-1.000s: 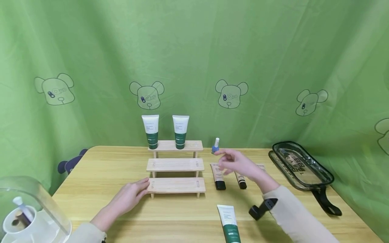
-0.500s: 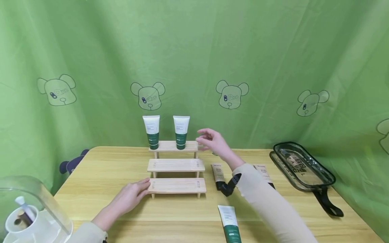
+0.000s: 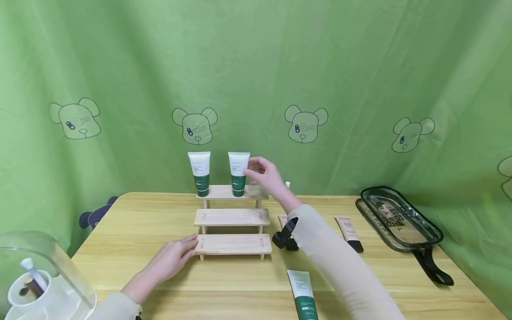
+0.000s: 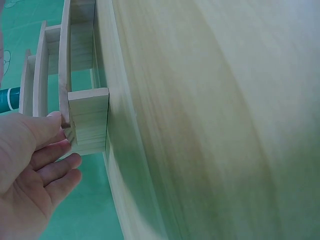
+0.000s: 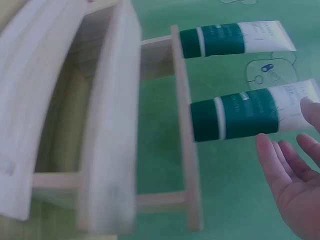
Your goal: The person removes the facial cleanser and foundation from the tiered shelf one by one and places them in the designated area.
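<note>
A three-step wooden stand (image 3: 233, 244) stands on the table. My left hand (image 3: 170, 260) holds the left end of its lowest step, the thumb on the edge and fingers beneath in the left wrist view. On the top step two white-and-green squeeze tubes stand upright on their caps: a left tube (image 3: 201, 175) and a right tube (image 3: 238, 177). Beside the right tube is my right hand (image 3: 267, 178), its thumb in front of the tube's upper edge and its fingers loosely bent; whether they touch it is unclear in the right wrist view.
Another white-and-green tube (image 3: 302, 295) lies at the front. A BB cream tube (image 3: 349, 231) lies to the right; another is mostly behind the right wrist. A transparent black-edged pouch (image 3: 400, 218) lies far right. A clear-covered white holder (image 3: 44, 289) stands at left front. A green curtain hangs behind.
My right hand has moved left, from above the BB cream tubes to beside the right tube on the top step. The left hand has stayed on the lowest step.
</note>
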### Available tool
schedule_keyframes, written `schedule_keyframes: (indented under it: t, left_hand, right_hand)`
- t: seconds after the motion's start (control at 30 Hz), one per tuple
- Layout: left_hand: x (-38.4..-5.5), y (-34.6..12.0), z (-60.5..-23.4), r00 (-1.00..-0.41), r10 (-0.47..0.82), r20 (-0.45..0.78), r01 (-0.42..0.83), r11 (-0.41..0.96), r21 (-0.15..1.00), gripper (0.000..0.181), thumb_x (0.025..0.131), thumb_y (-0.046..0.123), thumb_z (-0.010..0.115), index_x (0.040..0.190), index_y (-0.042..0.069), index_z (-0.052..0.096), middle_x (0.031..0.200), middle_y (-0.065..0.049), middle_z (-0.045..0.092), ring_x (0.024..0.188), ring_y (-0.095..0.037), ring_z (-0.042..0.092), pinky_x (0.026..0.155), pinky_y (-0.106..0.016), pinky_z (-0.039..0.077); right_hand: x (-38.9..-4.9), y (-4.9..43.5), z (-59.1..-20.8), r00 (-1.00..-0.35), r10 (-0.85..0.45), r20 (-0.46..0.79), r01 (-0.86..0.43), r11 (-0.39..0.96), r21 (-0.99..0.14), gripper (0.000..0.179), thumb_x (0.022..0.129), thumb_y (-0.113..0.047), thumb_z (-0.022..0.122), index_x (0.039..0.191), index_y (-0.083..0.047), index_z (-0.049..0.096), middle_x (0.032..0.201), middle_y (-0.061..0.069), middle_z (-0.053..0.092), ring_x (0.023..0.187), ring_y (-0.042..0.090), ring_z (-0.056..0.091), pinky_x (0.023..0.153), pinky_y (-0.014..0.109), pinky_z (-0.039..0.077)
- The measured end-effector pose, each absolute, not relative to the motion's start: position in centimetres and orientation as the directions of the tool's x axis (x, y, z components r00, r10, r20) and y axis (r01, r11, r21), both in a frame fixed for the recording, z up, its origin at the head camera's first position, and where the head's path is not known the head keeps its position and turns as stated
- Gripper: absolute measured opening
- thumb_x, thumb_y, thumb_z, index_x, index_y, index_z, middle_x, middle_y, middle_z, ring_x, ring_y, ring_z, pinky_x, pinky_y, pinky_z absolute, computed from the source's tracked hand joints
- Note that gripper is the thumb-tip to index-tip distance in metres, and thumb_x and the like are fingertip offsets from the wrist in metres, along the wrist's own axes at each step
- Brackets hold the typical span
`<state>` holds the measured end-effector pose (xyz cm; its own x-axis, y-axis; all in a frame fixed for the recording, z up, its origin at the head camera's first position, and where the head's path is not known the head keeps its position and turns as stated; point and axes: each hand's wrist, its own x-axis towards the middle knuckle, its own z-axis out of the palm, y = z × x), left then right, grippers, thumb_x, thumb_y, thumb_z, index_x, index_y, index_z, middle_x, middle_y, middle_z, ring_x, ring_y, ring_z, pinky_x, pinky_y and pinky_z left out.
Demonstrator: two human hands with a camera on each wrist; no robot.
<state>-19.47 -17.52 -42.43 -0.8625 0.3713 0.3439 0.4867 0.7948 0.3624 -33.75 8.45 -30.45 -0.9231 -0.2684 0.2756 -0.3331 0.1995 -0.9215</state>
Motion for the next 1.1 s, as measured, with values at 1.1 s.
schedule_keyframes:
  t: [1.1]
  left_hand:
    - [-19.5, -17.2, -42.2, -0.891, 0.342, 0.298, 0.439, 0.813, 0.383, 0.032, 0.085, 0.011, 0.064, 0.115, -0.002, 0.061, 0.125, -0.015, 0.054, 0.109, -0.033, 0.055, 0.094, -0.045, 0.043]
  right_hand:
    - [-32.6, 8.1, -27.6, -0.927, -0.208, 0.310, -0.348, 0.175, -0.921, 0.023, 0.087, 0.002, 0.059, 0.110, 0.003, 0.058, 0.102, 0.018, 0.060, 0.092, 0.027, 0.058, 0.080, 0.040, 0.054]
